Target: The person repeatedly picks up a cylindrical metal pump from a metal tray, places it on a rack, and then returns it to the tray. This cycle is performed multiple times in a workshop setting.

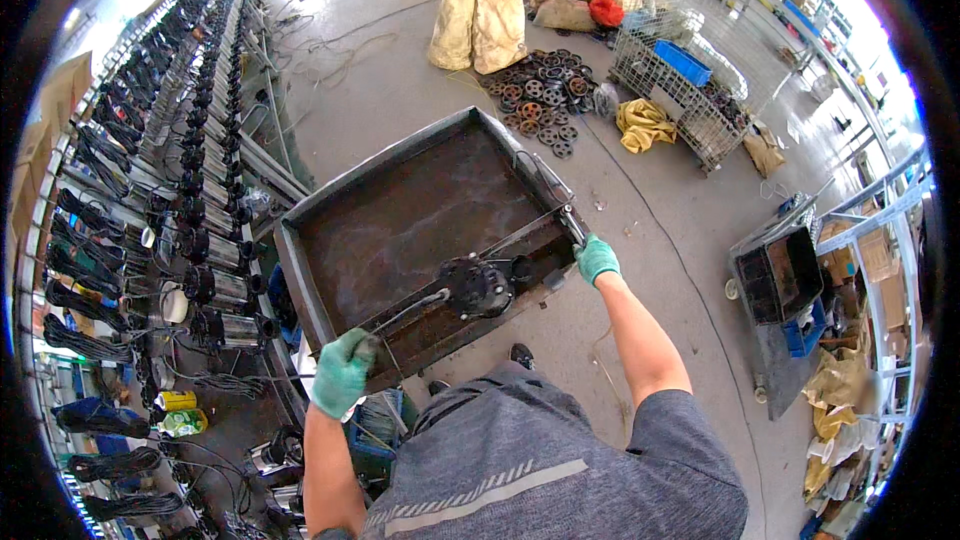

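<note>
In front of me stands a wide metal tank (385, 152) holding dark, murky liquid. A black, roundish pump-like part (480, 287) rests on the bars across its near side. A thin metal rod (412, 311) runs from that part toward my left hand (343, 374), gloved in green and closed at the tank's near left corner. What its fingers hold is mostly hidden; a dark end shows beside them. At the right rim, my right hand (597, 259), also in a green glove, is closed around a slim grey metal fitting (572, 224). A dark hose (540, 175) loops near that fitting.
Rows of metal pumps with coiled black cables (215, 285) line the left. Beyond the tank lie a pile of black and brown wheel-shaped parts (545, 90), pale sacks (478, 25) and a wire cage (690, 120). A cart with a black crate (778, 278) stands at right.
</note>
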`<state>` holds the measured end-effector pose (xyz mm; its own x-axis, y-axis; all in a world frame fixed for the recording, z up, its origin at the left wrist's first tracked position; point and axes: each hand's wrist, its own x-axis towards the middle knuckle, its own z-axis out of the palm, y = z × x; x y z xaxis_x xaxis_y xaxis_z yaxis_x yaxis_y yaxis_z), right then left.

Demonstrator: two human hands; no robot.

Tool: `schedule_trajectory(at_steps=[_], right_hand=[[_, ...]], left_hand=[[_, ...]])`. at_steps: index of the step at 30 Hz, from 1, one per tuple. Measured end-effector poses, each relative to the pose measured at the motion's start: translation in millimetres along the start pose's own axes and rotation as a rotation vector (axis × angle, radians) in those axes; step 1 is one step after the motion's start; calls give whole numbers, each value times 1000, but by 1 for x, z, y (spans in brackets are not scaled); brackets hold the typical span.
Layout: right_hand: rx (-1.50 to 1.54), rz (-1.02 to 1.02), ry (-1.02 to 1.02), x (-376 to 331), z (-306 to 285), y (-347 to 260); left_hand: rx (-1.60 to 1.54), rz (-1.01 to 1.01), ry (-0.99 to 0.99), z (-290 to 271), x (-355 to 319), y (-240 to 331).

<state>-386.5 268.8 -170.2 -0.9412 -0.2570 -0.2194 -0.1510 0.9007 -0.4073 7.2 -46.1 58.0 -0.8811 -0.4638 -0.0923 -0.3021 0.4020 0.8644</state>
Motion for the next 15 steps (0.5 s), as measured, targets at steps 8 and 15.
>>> schedule_trajectory(at_steps=[8, 15], right_hand=[[-16, -197, 227, -35, -11, -23], [183, -392, 30, -53, 27, -57]], left_hand=[[148, 87, -28, 46, 31, -15], [78, 49, -52, 58, 36, -29]])
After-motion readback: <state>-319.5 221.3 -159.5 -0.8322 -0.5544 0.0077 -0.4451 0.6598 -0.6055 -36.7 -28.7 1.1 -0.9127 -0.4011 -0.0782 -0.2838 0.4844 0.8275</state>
